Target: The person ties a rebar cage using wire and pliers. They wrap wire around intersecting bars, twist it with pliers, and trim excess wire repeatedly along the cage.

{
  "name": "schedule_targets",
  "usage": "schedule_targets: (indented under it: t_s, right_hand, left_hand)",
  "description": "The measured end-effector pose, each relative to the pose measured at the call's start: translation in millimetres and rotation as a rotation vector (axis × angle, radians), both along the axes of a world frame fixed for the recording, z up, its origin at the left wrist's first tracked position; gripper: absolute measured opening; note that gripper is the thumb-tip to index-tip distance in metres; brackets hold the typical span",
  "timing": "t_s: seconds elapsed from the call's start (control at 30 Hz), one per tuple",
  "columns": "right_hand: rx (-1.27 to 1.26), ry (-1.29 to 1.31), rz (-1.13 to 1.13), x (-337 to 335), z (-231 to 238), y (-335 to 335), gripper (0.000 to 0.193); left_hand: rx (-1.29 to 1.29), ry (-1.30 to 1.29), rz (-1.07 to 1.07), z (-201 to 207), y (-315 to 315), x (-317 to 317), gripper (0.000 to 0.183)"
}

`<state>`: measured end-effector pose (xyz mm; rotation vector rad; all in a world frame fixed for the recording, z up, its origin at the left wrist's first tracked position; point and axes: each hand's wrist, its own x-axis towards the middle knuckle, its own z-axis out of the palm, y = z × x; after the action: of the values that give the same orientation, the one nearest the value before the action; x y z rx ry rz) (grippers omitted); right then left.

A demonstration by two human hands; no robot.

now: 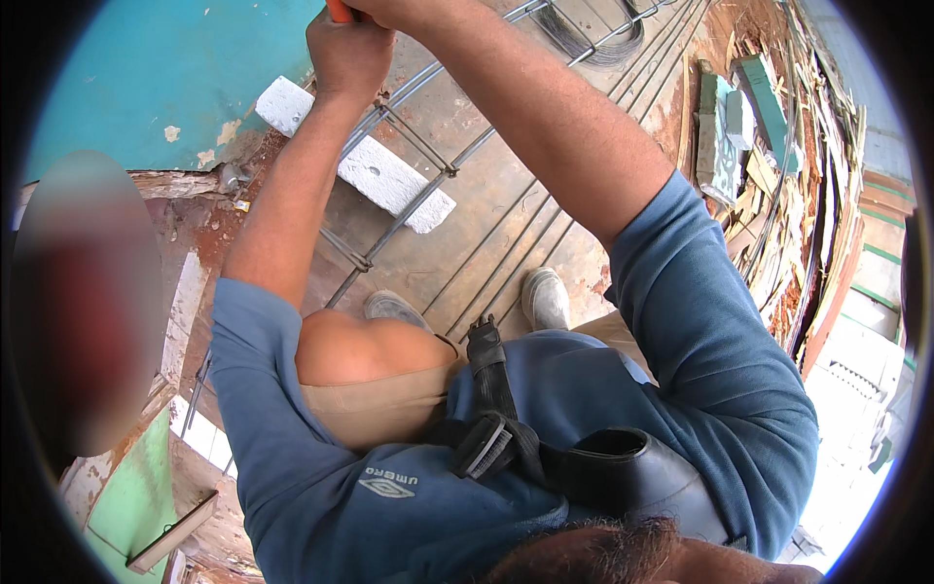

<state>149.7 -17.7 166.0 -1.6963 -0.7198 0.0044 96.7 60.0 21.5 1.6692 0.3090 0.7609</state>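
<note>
The scene is lit by bright, diffuse light whose source is not shown; the floor [472, 209] is evenly exposed, and only soft shadows are cast; a patch [851, 438] at lower right is burnt out to white, its detail mostly lost in glare; a pale sheen is thrown on the knee [375, 350]; the rods [475, 149] are rendered fairly crisply; an oval [88, 302] at left is blurred beyond reading; edges are bowed toward the rim, which is ringed by dark, blue-fringed vignetting.

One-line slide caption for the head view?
Left hand and right hand close together at an orange object by a rebar cage.
</note>
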Motion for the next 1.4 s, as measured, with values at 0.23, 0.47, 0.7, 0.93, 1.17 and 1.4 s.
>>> schedule_targets:
  t_s: [0.23,0.47,0.7,0.93,1.17,1.4]
  right_hand:
    - [0.076,1.020,1.163,46,22,-5,0.052]
    - [-0.046,0.634,0.899,21,12,3,0.051]
    - [0.087,0.610,0.504,21,-11,24,0.050]
    - [0.373,0.650,0.355,26,14,-37,0.035]
    - [-0.059,0.217,0.369,60,14,-204,0.021]
    - [-1.030,0.222,0.724,9,-29,-396,0.038]
  left_hand:
    - [-0.181,-0.080,-0.437,40,-2,-19,0.018]
    - [-0.154,-0.081,-0.478,29,10,-26,0.020]
    - [-0.181,0.019,-0.572,28,16,-12,0.022]
    - [0.234,-0.016,-0.310,68,-1,-7,0.023]
    - [0.619,0.316,-0.474,121,-99,-19,0.032]
    - [0.807,0.923,-1.075,80,-266,-30,0.043]
